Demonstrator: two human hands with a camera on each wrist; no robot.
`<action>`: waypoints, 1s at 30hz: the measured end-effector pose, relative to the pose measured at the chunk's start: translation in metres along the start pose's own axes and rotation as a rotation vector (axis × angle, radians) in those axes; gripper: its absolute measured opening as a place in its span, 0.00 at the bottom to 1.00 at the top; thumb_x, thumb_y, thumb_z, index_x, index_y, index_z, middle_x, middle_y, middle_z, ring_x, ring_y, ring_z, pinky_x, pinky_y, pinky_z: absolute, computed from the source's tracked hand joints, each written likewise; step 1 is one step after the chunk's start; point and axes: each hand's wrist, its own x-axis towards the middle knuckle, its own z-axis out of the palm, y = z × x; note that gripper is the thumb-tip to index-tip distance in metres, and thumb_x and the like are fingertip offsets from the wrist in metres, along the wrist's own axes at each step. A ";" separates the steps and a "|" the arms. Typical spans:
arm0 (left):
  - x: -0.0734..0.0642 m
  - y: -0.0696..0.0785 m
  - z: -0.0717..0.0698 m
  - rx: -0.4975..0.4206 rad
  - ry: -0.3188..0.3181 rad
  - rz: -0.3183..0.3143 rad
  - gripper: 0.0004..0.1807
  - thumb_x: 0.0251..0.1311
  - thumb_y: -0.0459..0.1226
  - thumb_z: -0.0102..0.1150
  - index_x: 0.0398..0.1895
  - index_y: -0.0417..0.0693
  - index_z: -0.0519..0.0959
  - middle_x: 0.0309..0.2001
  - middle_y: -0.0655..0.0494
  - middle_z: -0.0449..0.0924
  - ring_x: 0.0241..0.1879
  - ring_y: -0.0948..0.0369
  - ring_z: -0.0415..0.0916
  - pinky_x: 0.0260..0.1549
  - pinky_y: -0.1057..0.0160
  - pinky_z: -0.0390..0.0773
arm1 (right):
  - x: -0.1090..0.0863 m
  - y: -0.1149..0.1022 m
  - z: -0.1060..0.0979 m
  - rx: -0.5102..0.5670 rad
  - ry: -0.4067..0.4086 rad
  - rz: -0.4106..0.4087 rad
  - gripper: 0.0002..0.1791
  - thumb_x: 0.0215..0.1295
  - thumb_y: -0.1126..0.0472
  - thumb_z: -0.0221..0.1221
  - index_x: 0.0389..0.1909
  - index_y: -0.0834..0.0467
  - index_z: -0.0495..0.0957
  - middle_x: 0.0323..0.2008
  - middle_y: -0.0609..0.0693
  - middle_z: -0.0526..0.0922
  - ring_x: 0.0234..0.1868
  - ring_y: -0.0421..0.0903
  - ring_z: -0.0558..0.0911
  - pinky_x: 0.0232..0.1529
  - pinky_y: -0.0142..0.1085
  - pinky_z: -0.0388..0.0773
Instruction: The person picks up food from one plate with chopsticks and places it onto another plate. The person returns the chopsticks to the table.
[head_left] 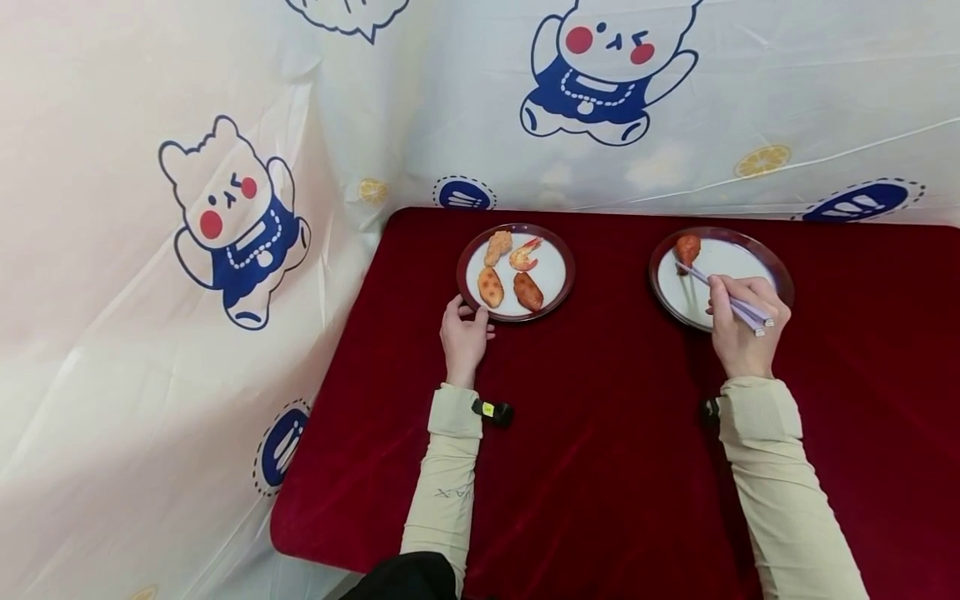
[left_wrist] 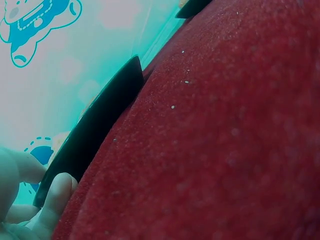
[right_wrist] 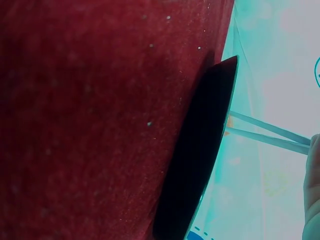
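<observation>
R hand (head_left: 744, 343) grips chopsticks (head_left: 701, 276), drumstick (head_left: 687, 247) just ahead; L hand (head_left: 463, 337) prob. pinches L plate (head_left: 553, 272).

Curtained booth (cartoon drapes (head_left: 465, 92), red velvety tabletop (head_left: 600, 467))

Cream sleeves (head_left: 795, 500) with wide cuffs (head_left: 761, 410) adjoin black wrist cameras (head_left: 501, 414).

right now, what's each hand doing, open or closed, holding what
Left hand: closed, holding the rim of the left plate.
Right hand: closed, holding chopsticks, tips at the drumstick.
</observation>
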 end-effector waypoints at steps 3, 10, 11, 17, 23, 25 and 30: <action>0.001 -0.001 0.000 -0.005 -0.002 -0.004 0.30 0.65 0.38 0.55 0.69 0.44 0.64 0.50 0.46 0.73 0.26 0.61 0.81 0.26 0.66 0.87 | 0.000 0.003 0.000 0.002 0.000 0.001 0.08 0.58 0.70 0.63 0.30 0.73 0.85 0.23 0.29 0.74 0.23 0.20 0.72 0.24 0.15 0.66; 0.001 0.000 0.000 -0.005 0.000 -0.005 0.29 0.65 0.38 0.56 0.69 0.44 0.64 0.49 0.46 0.73 0.25 0.60 0.81 0.25 0.65 0.86 | 0.002 0.002 0.000 0.019 0.004 0.020 0.09 0.59 0.68 0.62 0.30 0.73 0.85 0.22 0.27 0.75 0.22 0.20 0.72 0.22 0.14 0.65; 0.001 0.000 0.000 -0.004 -0.001 -0.007 0.29 0.65 0.39 0.56 0.69 0.45 0.64 0.49 0.46 0.73 0.25 0.60 0.82 0.25 0.65 0.86 | 0.002 0.002 0.000 0.022 0.006 0.024 0.10 0.60 0.68 0.62 0.30 0.73 0.85 0.22 0.27 0.75 0.22 0.20 0.72 0.22 0.14 0.66; 0.002 0.000 -0.001 -0.015 -0.010 -0.009 0.29 0.65 0.39 0.56 0.69 0.46 0.64 0.49 0.47 0.73 0.26 0.57 0.82 0.25 0.65 0.87 | 0.004 0.001 -0.001 0.025 0.019 0.085 0.12 0.61 0.65 0.61 0.32 0.73 0.85 0.22 0.28 0.75 0.21 0.18 0.73 0.23 0.12 0.67; 0.002 0.000 -0.001 -0.032 -0.008 -0.001 0.29 0.65 0.38 0.56 0.69 0.46 0.65 0.48 0.46 0.73 0.25 0.59 0.82 0.25 0.65 0.87 | 0.007 0.011 -0.002 0.017 0.010 0.161 0.14 0.63 0.63 0.60 0.36 0.72 0.85 0.23 0.28 0.75 0.19 0.18 0.74 0.23 0.12 0.70; 0.002 0.000 -0.001 -0.037 -0.008 0.000 0.29 0.65 0.38 0.56 0.68 0.46 0.65 0.47 0.47 0.73 0.25 0.60 0.82 0.25 0.65 0.87 | 0.007 0.016 -0.002 -0.003 0.003 0.175 0.14 0.64 0.61 0.60 0.37 0.71 0.86 0.23 0.27 0.75 0.19 0.18 0.75 0.23 0.12 0.71; 0.002 -0.001 -0.001 -0.042 -0.009 -0.001 0.28 0.64 0.38 0.57 0.68 0.46 0.66 0.47 0.47 0.74 0.25 0.59 0.82 0.25 0.64 0.87 | 0.011 0.021 -0.004 -0.058 -0.001 0.191 0.16 0.64 0.56 0.60 0.35 0.66 0.87 0.21 0.23 0.74 0.25 0.18 0.74 0.28 0.15 0.69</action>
